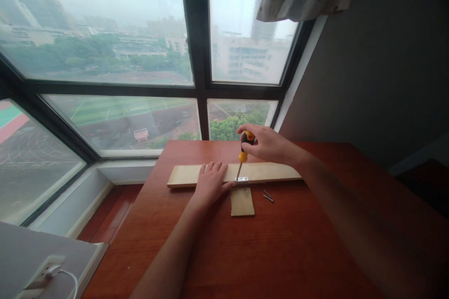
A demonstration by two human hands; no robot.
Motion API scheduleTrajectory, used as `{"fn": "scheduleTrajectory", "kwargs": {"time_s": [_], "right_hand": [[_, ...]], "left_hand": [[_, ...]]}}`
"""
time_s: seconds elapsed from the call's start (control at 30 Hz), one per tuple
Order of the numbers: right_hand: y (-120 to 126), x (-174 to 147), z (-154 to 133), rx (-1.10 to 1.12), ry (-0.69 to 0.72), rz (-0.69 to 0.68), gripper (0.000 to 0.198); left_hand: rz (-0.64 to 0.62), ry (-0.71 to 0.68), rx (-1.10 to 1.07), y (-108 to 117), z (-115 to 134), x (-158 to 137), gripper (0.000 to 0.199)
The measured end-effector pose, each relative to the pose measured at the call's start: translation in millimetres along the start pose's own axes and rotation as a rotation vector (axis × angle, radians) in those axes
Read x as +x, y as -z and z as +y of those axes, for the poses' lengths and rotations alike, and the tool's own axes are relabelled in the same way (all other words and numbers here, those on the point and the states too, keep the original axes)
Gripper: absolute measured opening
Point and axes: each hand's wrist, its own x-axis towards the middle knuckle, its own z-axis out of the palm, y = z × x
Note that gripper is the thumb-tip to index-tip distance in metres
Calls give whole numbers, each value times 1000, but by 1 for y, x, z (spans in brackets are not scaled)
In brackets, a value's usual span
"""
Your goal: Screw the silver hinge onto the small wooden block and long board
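Note:
My right hand [261, 141] is closed around the handle of a yellow and black screwdriver [242, 155]. The screwdriver stands nearly upright, its shaft slanting down to a small metal hinge [242, 179] on the front edge of a long pale wooden board [270, 171]. My left hand [211, 181] lies flat on the board, left of the hinge, with its fingers spread and its thumb close to the metal. Just in front of the hinge is a small square wooden piece [242, 202]. The exact contact of the screwdriver tip is too small to make out.
Two screws [268, 196] lie on the reddish-brown table [280, 247], right of the small wooden piece. Large windows [129, 121] rise behind the table. A white plug [52, 271] with a cable sits in a wall socket at lower left.

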Motion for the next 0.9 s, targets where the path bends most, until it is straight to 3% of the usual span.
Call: {"fn": "scheduleTrajectory", "kwargs": {"time_s": [0.1,0.17,0.3,0.43,0.63,0.77,0.9], "right_hand": [[-2,0,-5,-234,-149,62,36],[-4,1,-6,-303,-173,71,36],[-4,3,-1,-140,-67,23,23],[0,0,-1,-49,-50,-39,34],[-3,1,-9,-390,-228,69,39],[-5,3,-3,-194,-120,51,26],[-1,-1,2,116,22,-42,35]], "left_hand": [[-11,5,-11,1,0,0,54],[-16,8,-14,1,0,1,53],[-13,12,-11,0,0,1,52],[-6,7,-16,0,0,1,53],[-26,24,-22,3,1,1,53],[-13,18,-25,1,-1,2,53],[4,15,-13,-1,-2,2,53]]}}
